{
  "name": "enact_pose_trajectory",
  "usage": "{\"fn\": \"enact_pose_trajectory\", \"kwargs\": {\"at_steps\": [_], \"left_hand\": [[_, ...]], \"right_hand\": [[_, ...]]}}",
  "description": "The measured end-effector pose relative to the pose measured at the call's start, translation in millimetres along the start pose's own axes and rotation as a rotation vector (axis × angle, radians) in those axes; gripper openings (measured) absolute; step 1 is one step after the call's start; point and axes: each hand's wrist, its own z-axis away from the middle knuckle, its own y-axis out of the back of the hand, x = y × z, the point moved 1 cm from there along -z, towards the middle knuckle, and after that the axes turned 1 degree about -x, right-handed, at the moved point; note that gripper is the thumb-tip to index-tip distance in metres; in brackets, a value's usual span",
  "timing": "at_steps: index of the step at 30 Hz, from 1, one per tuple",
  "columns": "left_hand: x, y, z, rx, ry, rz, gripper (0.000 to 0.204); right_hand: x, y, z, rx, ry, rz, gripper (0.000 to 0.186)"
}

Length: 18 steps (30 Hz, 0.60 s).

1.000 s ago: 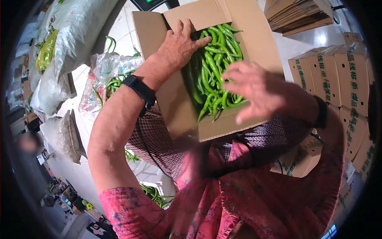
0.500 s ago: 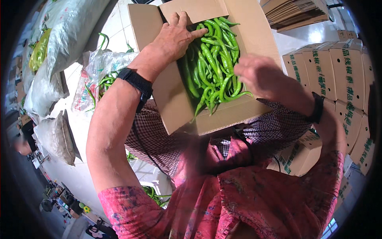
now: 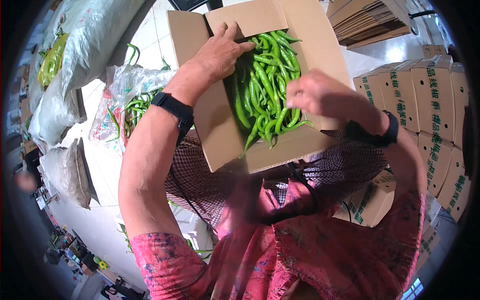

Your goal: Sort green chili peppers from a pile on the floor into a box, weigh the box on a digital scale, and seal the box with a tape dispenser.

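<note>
Long green chili peppers (image 3: 267,82) lie heaped in an open cardboard box (image 3: 220,131) that rests on my lap, its flaps folded out. My left hand (image 3: 218,54) is at the box's far left, fingers spread over the inner flap and the thumb side reaching to the edge of the peppers; it holds nothing. Over the right side of the heap is my right hand (image 3: 320,96), its fingers bent toward the peppers. Motion blurs those fingers, so whether a pepper is between them does not show.
On the left, a clear plastic bag (image 3: 111,107) of more peppers lies on the tiled floor, beside large white sacks (image 3: 100,37). Printed cardboard boxes (image 3: 417,100) are stacked on the right. Flattened cartons (image 3: 370,22) stand at the far right.
My right hand has shifted slightly left and down, nearer the peppers. My left hand stays on the flap. The view has shifted a little.
</note>
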Motion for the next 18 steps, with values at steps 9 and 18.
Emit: {"fn": "enact_pose_trajectory", "kwargs": {"at_steps": [9,18], "left_hand": [[-22,24,-6,0.397,0.16,0.573,0.051],[-18,45,2,0.432,0.21,0.738,0.026]], "right_hand": [[48,20,-69,0.509,-0.185,0.224,0.025],[62,29,-113,0.414,-0.249,-0.272,0.02]]}}
